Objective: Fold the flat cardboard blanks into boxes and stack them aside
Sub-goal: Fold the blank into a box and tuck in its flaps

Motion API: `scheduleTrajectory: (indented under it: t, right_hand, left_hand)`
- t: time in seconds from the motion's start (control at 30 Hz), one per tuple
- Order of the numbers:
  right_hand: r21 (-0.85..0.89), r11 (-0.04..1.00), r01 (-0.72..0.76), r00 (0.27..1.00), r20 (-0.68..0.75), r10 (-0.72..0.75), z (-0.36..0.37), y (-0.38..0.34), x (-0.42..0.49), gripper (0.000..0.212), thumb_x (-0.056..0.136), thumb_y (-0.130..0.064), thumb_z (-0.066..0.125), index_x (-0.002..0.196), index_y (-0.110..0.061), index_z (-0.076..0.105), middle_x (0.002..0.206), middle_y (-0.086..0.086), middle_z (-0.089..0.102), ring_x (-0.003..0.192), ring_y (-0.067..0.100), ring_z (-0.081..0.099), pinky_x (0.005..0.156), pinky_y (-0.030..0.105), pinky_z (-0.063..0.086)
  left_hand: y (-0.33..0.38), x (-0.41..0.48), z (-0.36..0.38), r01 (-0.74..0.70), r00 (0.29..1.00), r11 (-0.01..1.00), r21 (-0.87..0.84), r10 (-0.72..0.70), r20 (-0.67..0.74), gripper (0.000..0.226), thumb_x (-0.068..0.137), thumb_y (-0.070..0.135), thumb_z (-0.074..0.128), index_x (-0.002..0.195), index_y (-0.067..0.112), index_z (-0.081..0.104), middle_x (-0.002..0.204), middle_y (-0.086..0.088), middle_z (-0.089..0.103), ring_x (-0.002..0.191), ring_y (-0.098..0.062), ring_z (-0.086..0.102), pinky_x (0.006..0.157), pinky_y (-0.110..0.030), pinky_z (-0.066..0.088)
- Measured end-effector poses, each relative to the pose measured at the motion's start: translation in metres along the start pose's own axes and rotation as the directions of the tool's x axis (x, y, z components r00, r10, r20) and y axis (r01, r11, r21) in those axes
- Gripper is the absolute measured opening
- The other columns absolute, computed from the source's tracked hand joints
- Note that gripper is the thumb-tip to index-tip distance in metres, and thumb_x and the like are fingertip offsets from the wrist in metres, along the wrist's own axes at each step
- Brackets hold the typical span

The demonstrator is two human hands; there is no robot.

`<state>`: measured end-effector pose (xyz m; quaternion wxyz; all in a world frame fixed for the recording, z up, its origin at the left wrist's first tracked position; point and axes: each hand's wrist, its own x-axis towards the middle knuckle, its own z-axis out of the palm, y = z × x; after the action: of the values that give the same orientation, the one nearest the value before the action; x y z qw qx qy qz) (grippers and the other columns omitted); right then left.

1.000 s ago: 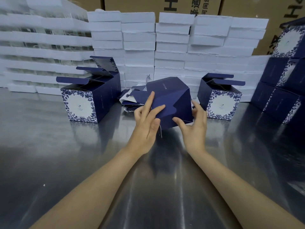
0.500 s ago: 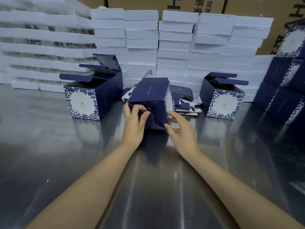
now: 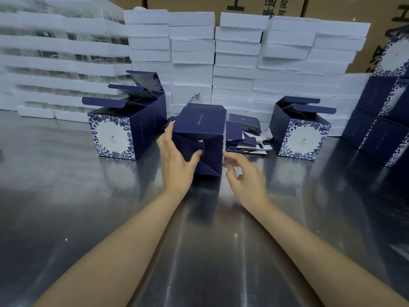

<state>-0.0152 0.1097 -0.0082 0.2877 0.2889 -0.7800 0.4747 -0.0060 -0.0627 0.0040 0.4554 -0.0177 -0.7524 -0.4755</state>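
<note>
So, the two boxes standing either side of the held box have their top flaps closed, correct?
No. The head view shows the top flaps open on the left box and the right box, which do stand either side of the held box.

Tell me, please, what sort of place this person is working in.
Most likely a packing room or warehouse. The work goes on at a steel table, stacks of white foam trays and brown shipping cartons rise behind it, and flat blanks lie beside folded blue boxes.
</note>
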Motion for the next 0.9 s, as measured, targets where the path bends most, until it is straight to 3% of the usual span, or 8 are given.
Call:
scheduleTrajectory:
  t: [0.07, 0.17, 0.27, 0.5, 0.63, 0.77, 0.9]
  right_hand:
    - [0.003, 1.000, -0.005, 1.000, 0.004, 0.005, 0.0001, 0.0014, 0.0004, 0.040, 0.084, -0.013, 0.045, 0.118, -0.020, 0.063, 0.093, -0.011, 0.068, 0.091, -0.004, 0.061, 0.062, 0.002, 0.036]
    - [-0.005, 1.000, -0.010, 1.000, -0.006, 0.010, 0.0000, 0.0034, 0.0014, 0.039, 0.085, -0.014, 0.044, 0.118, -0.018, 0.063, 0.092, -0.011, 0.068, 0.090, -0.005, 0.060, 0.063, 0.003, 0.037]
    - [-0.008, 1.000, 0.006, 1.000, -0.012, -0.006, 0.0001, 0.0044, 0.0016, 0.040, 0.083, -0.013, 0.043, 0.117, -0.019, 0.063, 0.090, -0.012, 0.067, 0.088, -0.006, 0.060, 0.062, 0.002, 0.037]
    - [0.007, 0.999, 0.031, 0.999, -0.008, -0.031, -0.0006, 0.0033, 0.0019, 0.044, 0.082, -0.015, 0.039, 0.118, -0.031, 0.060, 0.089, -0.024, 0.065, 0.087, 0.001, 0.063, 0.058, 0.006, 0.039]
    - [0.002, 1.000, 0.011, 1.000, -0.017, -0.011, -0.0011, 0.0028, 0.0018, 0.044, 0.082, -0.021, 0.037, 0.118, -0.026, 0.062, 0.087, -0.027, 0.063, 0.085, 0.002, 0.063, 0.055, 0.013, 0.044]
    - [-0.002, 1.000, 0.007, 1.000, 0.001, -0.007, -0.0022, 0.0015, 0.0014, 0.045, 0.082, -0.014, 0.039, 0.119, -0.029, 0.061, 0.088, -0.032, 0.061, 0.082, 0.000, 0.062, 0.057, 0.007, 0.040]
    - [0.011, 1.000, -0.011, 1.000, 0.013, 0.011, -0.0036, 0.0018, 0.0018, 0.045, 0.082, -0.012, 0.040, 0.118, -0.029, 0.062, 0.089, -0.028, 0.063, 0.078, 0.000, 0.061, 0.057, 0.006, 0.038]
  left_hand:
    - [0.0008, 0.0002, -0.0001, -0.009, 1.000, 1.000, 0.018, 0.009, -0.001, 0.094, 0.077, 0.013, 0.080, 0.150, 0.016, 0.020, 0.136, -0.001, 0.029, 0.133, -0.016, 0.034, 0.107, -0.012, 0.024]
    - [0.0022, -0.0005, -0.0009, -0.014, 1.000, 0.999, 0.039, 0.015, -0.006, 0.093, 0.075, 0.014, 0.081, 0.148, 0.016, 0.024, 0.131, 0.003, 0.028, 0.130, -0.020, 0.038, 0.109, -0.031, 0.035]
    - [0.0036, -0.0014, -0.0015, -0.015, 0.999, 0.997, 0.079, 0.017, -0.032, 0.088, 0.075, 0.017, 0.081, 0.146, 0.015, 0.027, 0.133, -0.004, 0.032, 0.126, -0.022, 0.043, 0.100, -0.043, 0.045]
    - [0.0038, -0.0008, -0.0021, -0.002, 0.998, 0.995, 0.095, 0.008, -0.060, 0.090, 0.075, 0.020, 0.081, 0.147, 0.016, 0.027, 0.132, -0.007, 0.035, 0.124, -0.022, 0.044, 0.095, -0.034, 0.045]
    - [0.0041, -0.0013, -0.0016, -0.011, 0.997, 0.993, 0.116, 0.020, -0.074, 0.091, 0.074, 0.021, 0.082, 0.147, 0.016, 0.027, 0.131, -0.007, 0.036, 0.123, -0.021, 0.045, 0.092, -0.031, 0.045]
    - [0.0037, -0.0007, -0.0017, 0.000, 0.996, 0.992, 0.130, 0.011, -0.087, 0.091, 0.074, 0.023, 0.082, 0.147, 0.016, 0.027, 0.128, -0.007, 0.037, 0.119, -0.022, 0.047, 0.087, -0.031, 0.046]
    - [0.0038, -0.0018, -0.0005, -0.003, 0.995, 0.990, 0.143, 0.017, -0.096, 0.091, 0.074, 0.024, 0.082, 0.147, 0.017, 0.027, 0.128, -0.007, 0.037, 0.119, -0.022, 0.047, 0.085, -0.030, 0.045]
